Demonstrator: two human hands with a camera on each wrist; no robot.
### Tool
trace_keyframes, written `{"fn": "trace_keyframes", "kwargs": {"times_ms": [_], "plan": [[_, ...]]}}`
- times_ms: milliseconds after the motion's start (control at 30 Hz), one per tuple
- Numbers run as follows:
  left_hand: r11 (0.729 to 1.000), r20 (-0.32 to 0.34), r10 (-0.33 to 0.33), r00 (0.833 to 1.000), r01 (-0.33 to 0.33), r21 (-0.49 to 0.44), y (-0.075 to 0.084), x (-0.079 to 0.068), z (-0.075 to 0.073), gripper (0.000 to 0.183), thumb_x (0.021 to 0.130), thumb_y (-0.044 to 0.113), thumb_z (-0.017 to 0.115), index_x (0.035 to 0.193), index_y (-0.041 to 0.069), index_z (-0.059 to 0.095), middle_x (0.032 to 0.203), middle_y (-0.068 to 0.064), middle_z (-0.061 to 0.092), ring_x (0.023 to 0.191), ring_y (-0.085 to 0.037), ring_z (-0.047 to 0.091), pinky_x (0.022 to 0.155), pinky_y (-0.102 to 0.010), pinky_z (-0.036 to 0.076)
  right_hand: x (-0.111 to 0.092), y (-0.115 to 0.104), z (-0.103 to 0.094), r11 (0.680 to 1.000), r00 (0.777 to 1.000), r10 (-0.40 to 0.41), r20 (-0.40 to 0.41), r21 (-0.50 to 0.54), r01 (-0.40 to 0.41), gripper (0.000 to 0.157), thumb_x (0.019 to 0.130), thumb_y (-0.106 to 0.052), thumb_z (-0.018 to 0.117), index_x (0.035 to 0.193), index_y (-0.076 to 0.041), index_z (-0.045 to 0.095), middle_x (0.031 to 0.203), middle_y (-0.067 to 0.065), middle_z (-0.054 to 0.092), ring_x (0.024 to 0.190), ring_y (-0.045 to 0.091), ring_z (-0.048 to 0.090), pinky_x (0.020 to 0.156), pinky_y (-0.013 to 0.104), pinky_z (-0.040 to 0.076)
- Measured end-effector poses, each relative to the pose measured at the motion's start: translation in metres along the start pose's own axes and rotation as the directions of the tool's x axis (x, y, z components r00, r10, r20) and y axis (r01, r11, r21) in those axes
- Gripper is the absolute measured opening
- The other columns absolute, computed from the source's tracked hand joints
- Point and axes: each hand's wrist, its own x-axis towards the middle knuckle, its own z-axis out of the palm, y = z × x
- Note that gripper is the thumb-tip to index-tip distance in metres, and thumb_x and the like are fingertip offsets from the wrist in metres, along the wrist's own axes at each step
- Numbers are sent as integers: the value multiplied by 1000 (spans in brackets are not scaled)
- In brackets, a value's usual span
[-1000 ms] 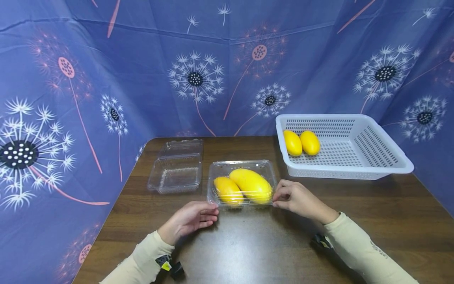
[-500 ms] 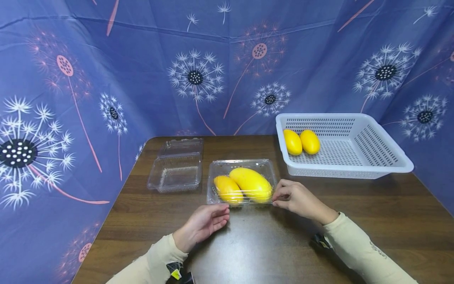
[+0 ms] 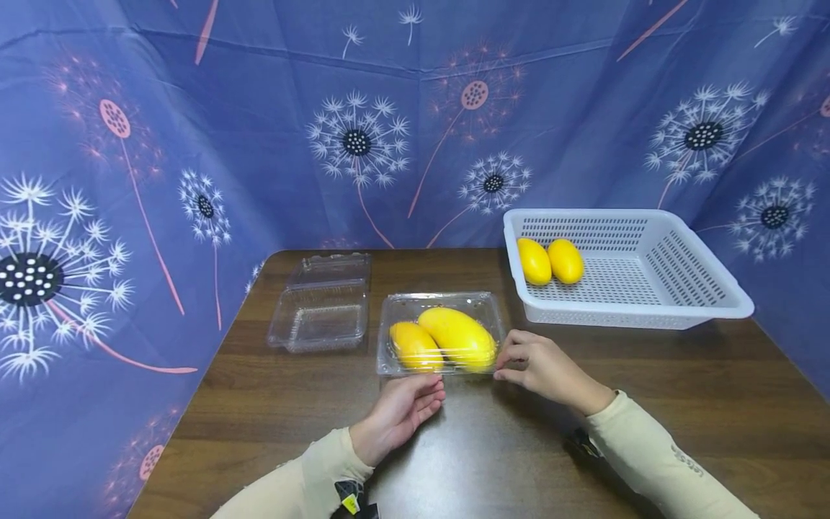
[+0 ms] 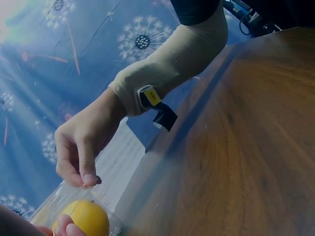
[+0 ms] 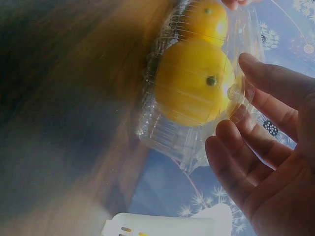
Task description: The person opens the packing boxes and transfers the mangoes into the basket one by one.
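Note:
A clear plastic clamshell container (image 3: 391, 306), its lid down, stands mid-table with two yellow mangoes (image 3: 457, 337) inside. My left hand (image 3: 402, 414) is at the middle of its front rim, pinching the edge with thumb and fingertips. At the front right corner my right hand (image 3: 547, 369) holds the rim between thumb and fingers. The right wrist view shows that thumb (image 5: 270, 78) close to the lid's corner tab (image 5: 237, 92), with a mango's stem end (image 5: 211, 80) behind the plastic. In the left wrist view only a few left fingertips (image 4: 69, 227) show, beside a mango.
Behind and left lies a second clamshell container (image 3: 324, 310), opened out, with nothing in it. A white perforated basket (image 3: 635, 311) stands at the back right, with two mangoes (image 3: 550, 261) at its left end. A blue dandelion-print cloth (image 3: 415, 130) hangs behind the brown wooden table (image 3: 272, 404).
My left hand has slid rightward along the container's front rim, from the left corner to the middle. The right hand stays at the right corner, and the container has hardly moved.

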Motion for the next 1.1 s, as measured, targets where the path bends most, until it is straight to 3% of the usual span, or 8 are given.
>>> {"fn": "trace_keyframes", "kwargs": {"times_ms": [233, 300, 500, 667, 933, 1100], "plan": [[1000, 0, -6, 1000, 6, 3, -4, 6, 13, 24, 92, 10, 62, 110, -4, 62, 82, 0, 67, 73, -9, 64, 74, -20, 55, -1, 1, 4, 998, 996, -57, -67, -4, 57, 23, 65, -7, 88, 75, -21, 73, 78, -13, 59, 71, 0, 57, 67, 16, 51], [1000, -3, -10, 1000, 10, 2, -5, 8, 16, 27, 91, 11, 62, 113, -6, 61, 83, -1, 67, 73, -9, 64, 74, -21, 55, 0, 0, 4, 995, 993, -93, -79, -53, 89, 22, 65, -8, 89, 75, -20, 73, 77, -12, 59, 71, 1, 57, 67, 16, 51], [1000, -9, -5, 1000, 6, 27, -9, 10, 26, 33, 91, 12, 62, 117, -9, 59, 82, 0, 66, 72, -9, 64, 75, -21, 56, 1, -4, 4, 948, 971, -227, -69, -244, 205, 20, 66, -14, 89, 78, -16, 73, 77, -8, 60, 73, 7, 54, 65, 23, 52], [999, -10, -8, 1000, 8, 35, -11, 11, 34, 32, 92, 12, 60, 117, -9, 60, 78, 1, 65, 70, -9, 63, 70, -19, 54, 1, -6, 3, 933, 964, -260, -56, -274, 235, 20, 66, -14, 88, 79, -15, 74, 75, -7, 58, 72, 8, 52, 62, 22, 50], [999, 1, 0, 1000, 0, 32, -15, 13, 44, 27, 92, 12, 60, 112, -6, 63, 77, 1, 65, 70, -9, 63, 70, -20, 54, 2, -8, 3, 868, 940, -341, -33, -395, 301, 19, 67, -15, 86, 79, -13, 71, 74, -5, 59, 69, 11, 50, 59, 22, 48], [1000, -12, -15, 1000, 15, 28, -16, 14, 48, 22, 93, 13, 59, 107, -3, 65, 76, 2, 65, 69, -9, 63, 69, -20, 54, 1, -10, 4, 849, 925, -378, -36, -413, 331, 23, 65, -11, 86, 81, -12, 69, 75, -4, 62, 69, 13, 51, 59, 24, 50]]}}
